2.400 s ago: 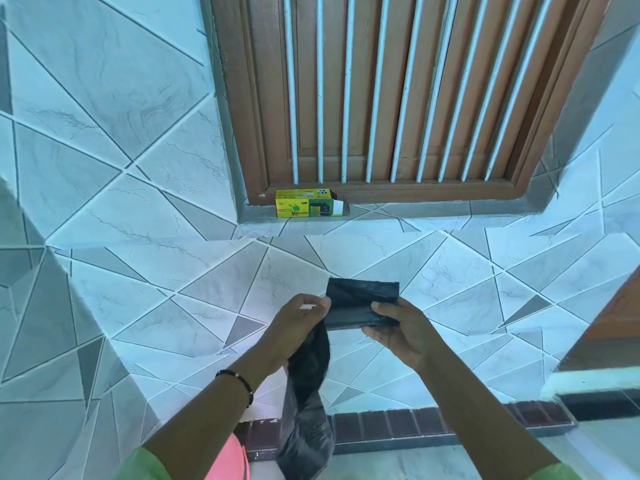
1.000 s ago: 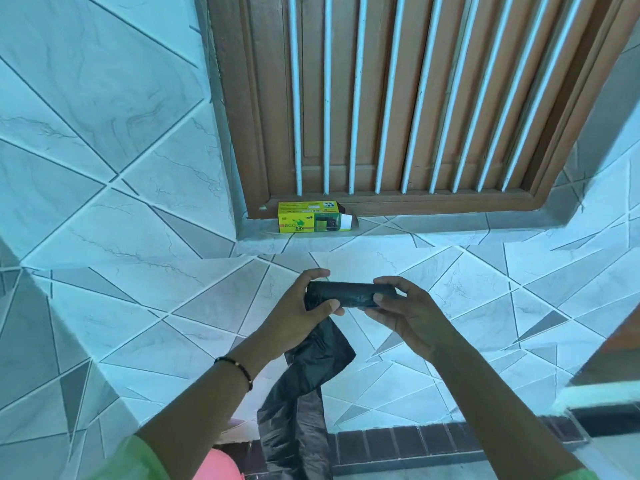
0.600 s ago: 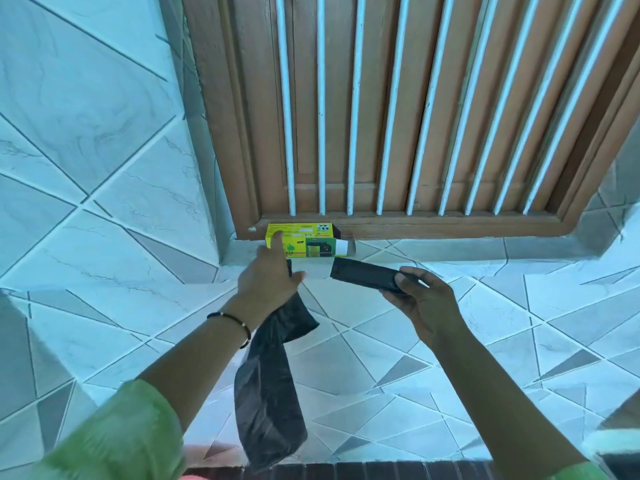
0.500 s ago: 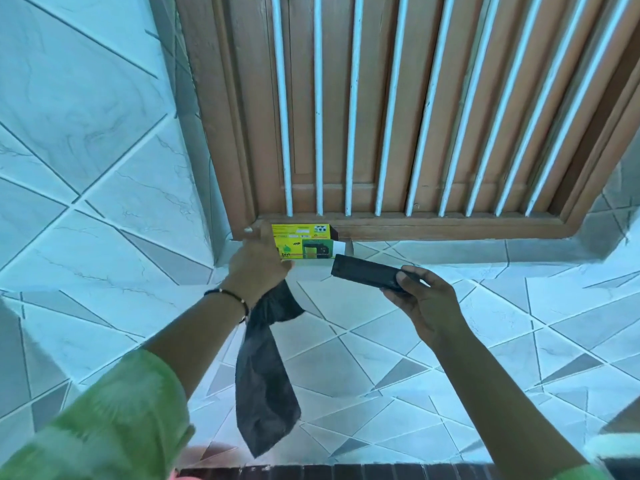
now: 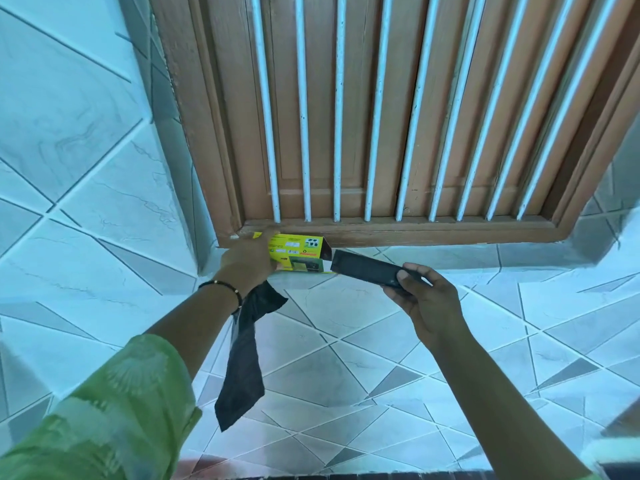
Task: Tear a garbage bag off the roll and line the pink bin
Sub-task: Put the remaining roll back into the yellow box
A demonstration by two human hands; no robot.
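one box (image 5: 298,254) end behind hand (image 5: 247,259)

Pale blue-white wall tiles (image 5: 86,109), marbled, cut by diagonal grout lines with grey triangular insets. Brown wooden window frame (image 5: 433,233) set into the wall, shutters closed behind it. Row of white vertical metal bars (image 5: 337,133) across the opening. Grey plastered sill ledge (image 5: 485,256) below the frame. Light cool, bluish, even.
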